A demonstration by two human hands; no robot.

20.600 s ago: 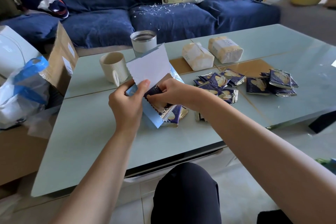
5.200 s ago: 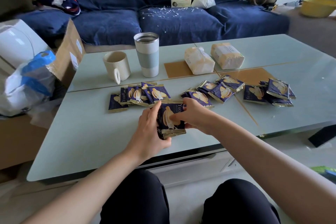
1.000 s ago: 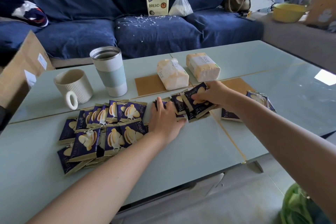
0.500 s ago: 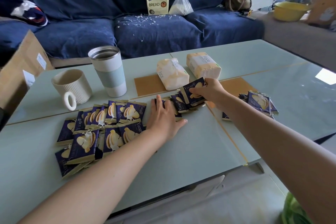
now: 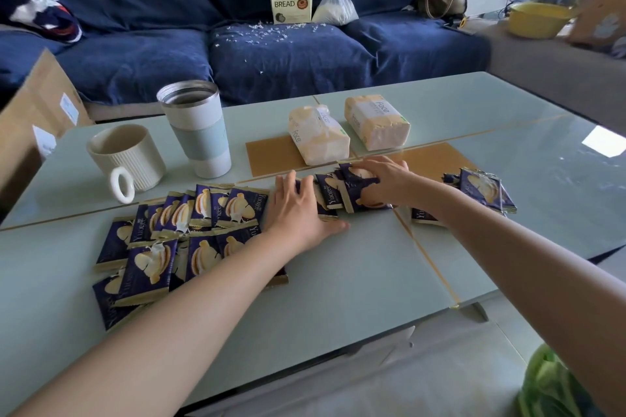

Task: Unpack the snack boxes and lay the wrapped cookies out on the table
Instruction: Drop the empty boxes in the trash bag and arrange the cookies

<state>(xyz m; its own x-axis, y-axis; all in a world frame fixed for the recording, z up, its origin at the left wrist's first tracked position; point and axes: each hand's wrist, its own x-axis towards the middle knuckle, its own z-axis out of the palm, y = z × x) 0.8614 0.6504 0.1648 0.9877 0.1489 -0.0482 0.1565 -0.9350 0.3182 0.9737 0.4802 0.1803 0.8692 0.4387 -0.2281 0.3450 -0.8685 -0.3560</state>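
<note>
Left hand flat, fingers straight, pressing on cookie packets at middle of surface. Right hand curled over small fanned bunch of packets just beside it. Laid-out packets overlap at left; smaller pile at right. Mug, tumbler behind.

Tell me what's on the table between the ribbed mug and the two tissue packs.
In the head view, a steel tumbler with a pale blue sleeve stands between the ribbed mug and the tissue packs.
</note>
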